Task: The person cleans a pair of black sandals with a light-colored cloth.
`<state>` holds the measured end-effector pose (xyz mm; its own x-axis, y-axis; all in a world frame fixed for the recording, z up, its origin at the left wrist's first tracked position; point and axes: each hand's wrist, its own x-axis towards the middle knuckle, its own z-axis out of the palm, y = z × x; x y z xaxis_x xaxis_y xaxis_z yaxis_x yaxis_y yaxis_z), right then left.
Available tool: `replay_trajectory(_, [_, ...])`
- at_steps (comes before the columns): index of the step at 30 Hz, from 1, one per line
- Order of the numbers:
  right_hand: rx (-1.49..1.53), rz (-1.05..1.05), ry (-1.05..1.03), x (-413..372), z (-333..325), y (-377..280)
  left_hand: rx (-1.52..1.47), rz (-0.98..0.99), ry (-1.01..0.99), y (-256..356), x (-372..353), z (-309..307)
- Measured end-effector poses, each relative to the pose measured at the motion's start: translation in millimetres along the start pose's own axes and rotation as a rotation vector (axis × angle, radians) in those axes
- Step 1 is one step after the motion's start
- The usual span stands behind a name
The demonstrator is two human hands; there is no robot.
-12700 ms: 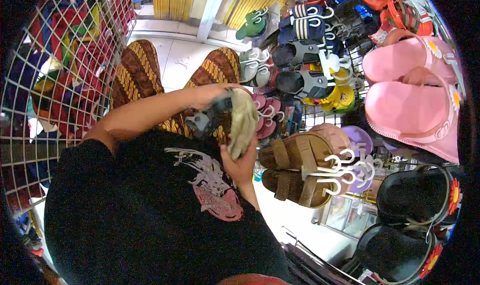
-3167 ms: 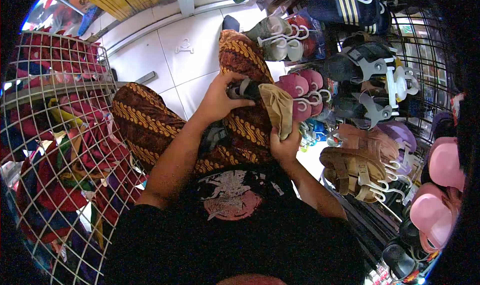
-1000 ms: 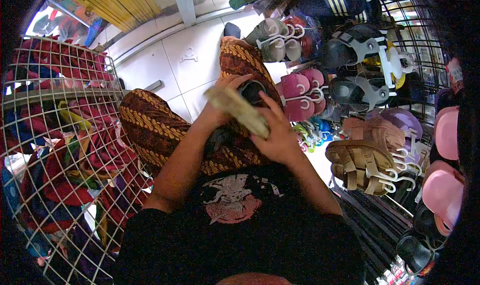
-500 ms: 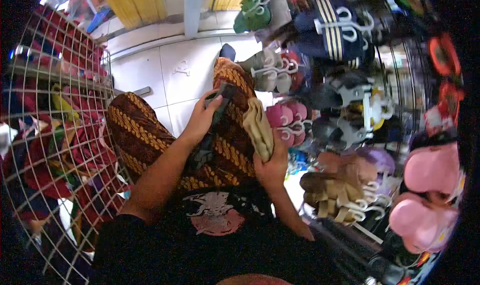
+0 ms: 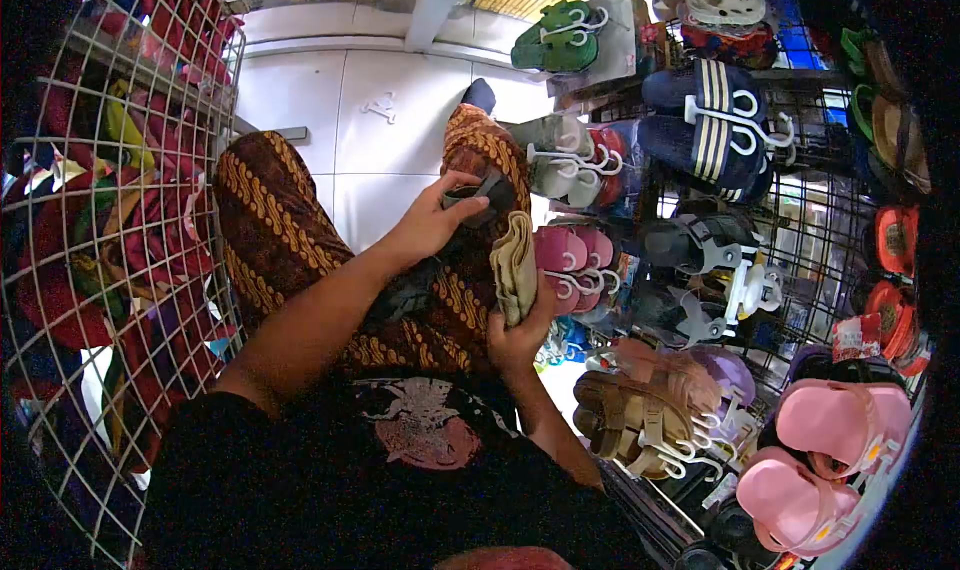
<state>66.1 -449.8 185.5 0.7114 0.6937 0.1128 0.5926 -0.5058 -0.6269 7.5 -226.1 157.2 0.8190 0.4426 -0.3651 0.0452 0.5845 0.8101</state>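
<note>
My left hand [image 5: 440,220] is closed on a dark grey strip of fabric [image 5: 486,198], pinched between thumb and fingers over my knee. Its exact kind cannot be made out. In my right hand [image 5: 522,342] is a folded beige cloth [image 5: 513,268], held upright at its lower end beside the dark strip. The two pieces are close together. Under both hands lies my lap, in brown patterned trousers [image 5: 285,255]. A dark patch of material [image 5: 408,300] shows on the lap below my left forearm.
A wire grid [image 5: 150,270] with coloured fabrics behind it stands on the left. Along the right, racks carry pink sandals [image 5: 575,260], navy striped slides [image 5: 705,130], brown sandals [image 5: 640,410] and pink clogs [image 5: 835,415]. A white plastic hanger [image 5: 379,108] lies on the tiled floor.
My left hand has moved right, nearer the beige cloth. The dark strip, stretched out before, now looks bunched in the fingers. My right hand keeps hold of the cloth; the view has shifted.
</note>
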Motion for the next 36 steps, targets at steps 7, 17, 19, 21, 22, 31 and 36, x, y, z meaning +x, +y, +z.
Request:
replay_trajectory(7, [-0.085,-0.05,0.099,-1,6,4,0.212,0.176,-0.008,-20,7,-4])
replay_trajectory(17, [-0.059,0.025,0.054,7,0,-4,0.358,0.18,-0.083,-15,4,-4])
replay_trajectory(19, [-0.071,0.023,0.075,7,1,-6,0.278,0.189,-0.111,-14,4,-4])
replay_trajectory(21, [0.002,0.069,0.096,5,2,3,0.188,0.119,-0.14,-13,4,-3])
replay_trajectory(22, [0.083,0.117,0.103,1,4,16,0.216,0.139,-0.137,-11,5,-2])
replay_trajectory(31, [-0.24,-0.075,-0.245,9,-45,-5,0.408,0.157,-0.111,-9,3,-1])
replay_trajectory(36, [0.041,0.376,0.026,4,-20,-13,0.434,0.256,-0.107,-19,6,-2])
